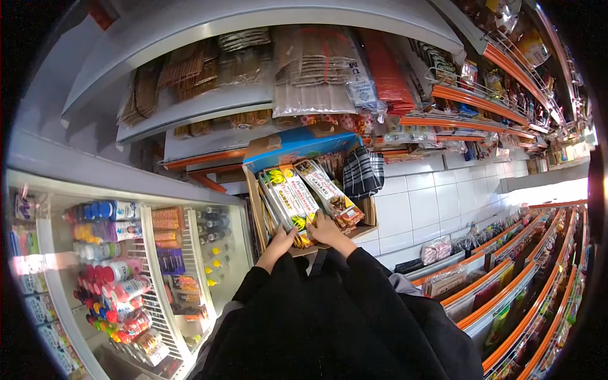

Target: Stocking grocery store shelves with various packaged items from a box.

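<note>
A cardboard box (258, 218) with a blue flap (297, 147) sits in front of me. Long, flat printed packets lie inside it, side by side. My left hand (277, 244) is closed on the near end of a white-and-yellow packet (276, 183) at the left. Beside it, my right hand (330, 233) has its fingers bent around the near end of a white-and-orange packet (300, 193). A brown-and-white packet (326, 189) lies to the right of these. Black checked cloth (363, 174) hangs over the box's right side. Some fingertips are hidden among the packets.
On the left a lit glass-front cooler (145, 221) holds bottles. Grey shelves (196, 114) with bagged brown paper goods and a red bundle (386, 73) stand ahead. Racks with orange edges (500, 282) run along the right, past a white tiled floor (418, 206).
</note>
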The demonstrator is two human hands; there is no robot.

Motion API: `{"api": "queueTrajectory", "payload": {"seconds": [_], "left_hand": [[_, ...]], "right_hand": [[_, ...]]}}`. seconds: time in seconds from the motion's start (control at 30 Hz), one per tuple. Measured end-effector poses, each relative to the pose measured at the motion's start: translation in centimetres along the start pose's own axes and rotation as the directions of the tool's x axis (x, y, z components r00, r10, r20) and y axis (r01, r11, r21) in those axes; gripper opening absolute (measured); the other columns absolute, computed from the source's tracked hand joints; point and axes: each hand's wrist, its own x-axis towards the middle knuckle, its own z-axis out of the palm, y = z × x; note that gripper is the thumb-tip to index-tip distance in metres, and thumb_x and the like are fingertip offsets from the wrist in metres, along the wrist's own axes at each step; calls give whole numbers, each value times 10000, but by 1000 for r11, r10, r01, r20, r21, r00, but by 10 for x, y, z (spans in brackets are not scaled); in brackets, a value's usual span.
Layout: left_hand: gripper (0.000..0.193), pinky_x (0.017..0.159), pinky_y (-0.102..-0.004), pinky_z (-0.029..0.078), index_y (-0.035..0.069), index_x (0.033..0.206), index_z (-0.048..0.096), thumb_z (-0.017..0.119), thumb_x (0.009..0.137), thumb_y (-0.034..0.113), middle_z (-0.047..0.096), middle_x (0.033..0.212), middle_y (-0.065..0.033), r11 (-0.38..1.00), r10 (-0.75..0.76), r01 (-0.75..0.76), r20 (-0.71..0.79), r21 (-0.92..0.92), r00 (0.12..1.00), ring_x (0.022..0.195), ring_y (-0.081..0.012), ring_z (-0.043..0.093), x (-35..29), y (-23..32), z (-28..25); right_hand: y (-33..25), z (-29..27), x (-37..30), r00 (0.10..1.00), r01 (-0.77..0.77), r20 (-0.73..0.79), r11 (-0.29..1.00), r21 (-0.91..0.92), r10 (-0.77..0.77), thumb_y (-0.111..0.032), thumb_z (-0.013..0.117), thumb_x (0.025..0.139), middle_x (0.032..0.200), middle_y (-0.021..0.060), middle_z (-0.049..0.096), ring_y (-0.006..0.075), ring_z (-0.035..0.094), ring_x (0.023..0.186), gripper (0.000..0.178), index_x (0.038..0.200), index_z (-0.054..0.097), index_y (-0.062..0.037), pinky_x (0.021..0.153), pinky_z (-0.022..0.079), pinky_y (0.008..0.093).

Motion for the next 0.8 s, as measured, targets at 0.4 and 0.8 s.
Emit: {"api": "queueTrajectory", "payload": {"seconds": [0.4,0.8], "left_hand": [[490,535,-264,422,-48,992,534,540,813,408,539,697,-48,983,-1,-9,-53,-185,999,583,-123,504,-21,8,6],[520,822,-328,453,50,1221,410,373,878,439,547,1133,-92,618,178,-72,51,-783,983,955,-199,574,-68,53,-5]], "right_hand": [[14,9,-13,921,333,-189,940,-70,-340,-303,538,801,1255,297,364,401,458,1081,584,1249,371,32,914,381,395],[-47,-37,-42,922,-124,317,606,785,-223,-446,499,856,1157,48,494,178,509,1014,642,1345,298,-84,812,441,311]]}}
